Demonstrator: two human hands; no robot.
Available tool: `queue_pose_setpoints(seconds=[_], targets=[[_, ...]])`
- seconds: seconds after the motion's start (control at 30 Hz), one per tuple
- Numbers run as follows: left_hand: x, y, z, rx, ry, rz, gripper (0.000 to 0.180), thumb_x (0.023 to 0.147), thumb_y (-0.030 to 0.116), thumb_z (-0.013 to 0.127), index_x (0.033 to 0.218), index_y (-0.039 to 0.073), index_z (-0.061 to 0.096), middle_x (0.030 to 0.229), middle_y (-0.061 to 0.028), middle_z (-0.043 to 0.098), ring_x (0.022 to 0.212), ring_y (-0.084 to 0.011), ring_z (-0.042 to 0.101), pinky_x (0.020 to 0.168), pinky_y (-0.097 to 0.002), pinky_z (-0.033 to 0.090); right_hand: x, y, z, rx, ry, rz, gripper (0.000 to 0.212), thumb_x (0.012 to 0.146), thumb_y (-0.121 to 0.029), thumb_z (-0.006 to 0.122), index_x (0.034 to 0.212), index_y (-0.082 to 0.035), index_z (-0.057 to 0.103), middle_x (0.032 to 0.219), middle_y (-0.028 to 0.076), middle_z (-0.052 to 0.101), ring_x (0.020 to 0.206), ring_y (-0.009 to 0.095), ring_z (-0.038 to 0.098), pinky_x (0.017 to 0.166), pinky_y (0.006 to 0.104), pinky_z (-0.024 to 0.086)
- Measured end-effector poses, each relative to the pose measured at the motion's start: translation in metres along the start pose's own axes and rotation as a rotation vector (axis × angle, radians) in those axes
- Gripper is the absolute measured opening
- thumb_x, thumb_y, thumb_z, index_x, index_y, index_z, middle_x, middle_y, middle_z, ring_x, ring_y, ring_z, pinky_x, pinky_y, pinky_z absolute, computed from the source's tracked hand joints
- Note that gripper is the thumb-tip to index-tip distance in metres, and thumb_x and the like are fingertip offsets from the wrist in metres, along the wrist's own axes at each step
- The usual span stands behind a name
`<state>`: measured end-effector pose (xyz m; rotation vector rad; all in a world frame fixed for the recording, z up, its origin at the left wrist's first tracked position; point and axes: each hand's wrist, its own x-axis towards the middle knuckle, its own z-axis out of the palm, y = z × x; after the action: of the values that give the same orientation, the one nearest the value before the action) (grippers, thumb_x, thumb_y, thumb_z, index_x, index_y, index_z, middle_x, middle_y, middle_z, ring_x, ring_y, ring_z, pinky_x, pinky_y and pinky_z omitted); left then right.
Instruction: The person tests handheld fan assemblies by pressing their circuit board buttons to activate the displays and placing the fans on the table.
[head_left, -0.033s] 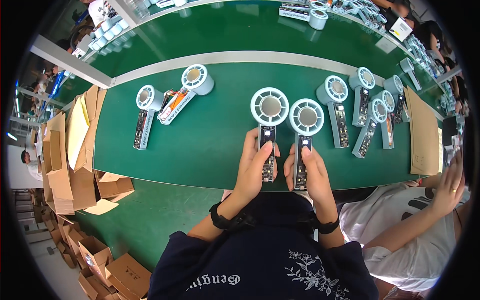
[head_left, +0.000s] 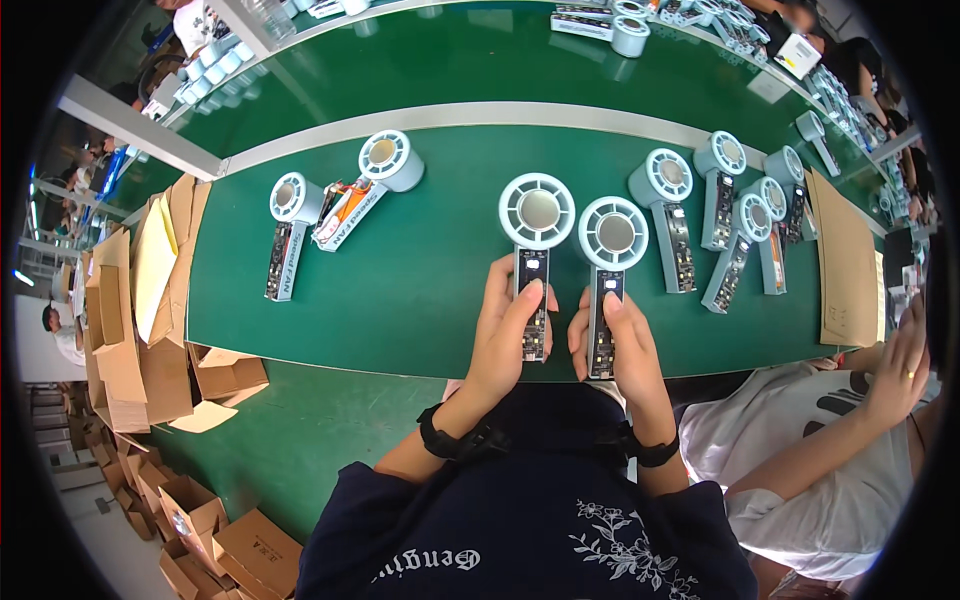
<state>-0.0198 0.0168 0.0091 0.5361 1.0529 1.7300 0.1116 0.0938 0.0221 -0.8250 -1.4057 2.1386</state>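
My left hand (head_left: 500, 325) is closed round the grey handle of a small handheld fan (head_left: 537, 212), its thumb on the exposed circuit board. Beside it, a second handheld fan (head_left: 613, 234) is gripped by my right hand (head_left: 630, 345), thumb likewise on the board. Both fans are held upright over the table's near edge, round heads pointing away from me and almost touching. A small white light shows at the top of each board. My fingers behind the handles are partly hidden.
On the green table (head_left: 430, 290) lie an open-handled fan (head_left: 287, 240) and another with orange and silver parts exposed (head_left: 352, 205) at left. Several fans, including one nearest me (head_left: 675, 240), lie at right beside a cardboard sheet (head_left: 842, 270). Cardboard boxes (head_left: 135, 330) stand left; a co-worker's arm (head_left: 830, 440) is at right.
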Motion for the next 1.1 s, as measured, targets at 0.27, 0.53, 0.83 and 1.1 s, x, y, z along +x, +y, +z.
queue_pose_setpoints(seconds=[0.27,0.53,0.83,1.1], targets=[[0.013,-0.001,0.020,0.090,-0.015,-0.075,0.030,0.097,0.026,0.041,0.116,0.003,0.037,0.084,-0.0058,0.051,0.050,-0.0085,0.049,0.041,-0.0207,0.039,-0.034,-0.010,-0.035,0.189,0.023,0.005,0.039,0.100,-0.033,0.027,0.101,0.002,0.043,0.063,0.010,0.052,0.041,0.016,0.050,0.039,0.0234,0.039],[0.027,-0.003,0.044,0.051,-0.042,-0.206,0.035,0.097,0.031,0.040,0.116,0.002,0.044,0.083,-0.0038,0.051,0.050,-0.0077,0.044,0.043,-0.0239,0.036,-0.068,-0.017,-0.067,0.112,0.200,-0.098,0.039,0.099,-0.033,0.028,0.101,0.002,0.043,0.063,0.011,0.053,0.040,0.016,0.050,0.039,0.0233,0.039],[0.048,-0.009,0.054,0.093,-0.046,-0.253,0.033,0.096,0.031,0.041,0.112,0.003,0.047,0.081,-0.0036,0.051,0.052,-0.0078,0.045,0.045,-0.0254,0.037,-0.083,-0.025,-0.103,0.166,0.372,-0.147,0.038,0.099,-0.033,0.028,0.097,0.001,0.044,0.063,0.013,0.056,0.039,0.017,0.050,0.040,0.0241,0.040],[0.059,-0.023,0.063,0.208,-0.133,-0.265,0.038,0.099,0.036,0.036,0.114,0.001,0.039,0.083,-0.0079,0.053,0.056,-0.0144,0.054,0.053,-0.0297,0.049,-0.090,-0.043,-0.144,0.113,0.300,-0.029,0.039,0.098,-0.035,0.029,0.096,0.000,0.046,0.057,0.016,0.057,0.038,0.019,0.050,0.039,0.0251,0.041]])
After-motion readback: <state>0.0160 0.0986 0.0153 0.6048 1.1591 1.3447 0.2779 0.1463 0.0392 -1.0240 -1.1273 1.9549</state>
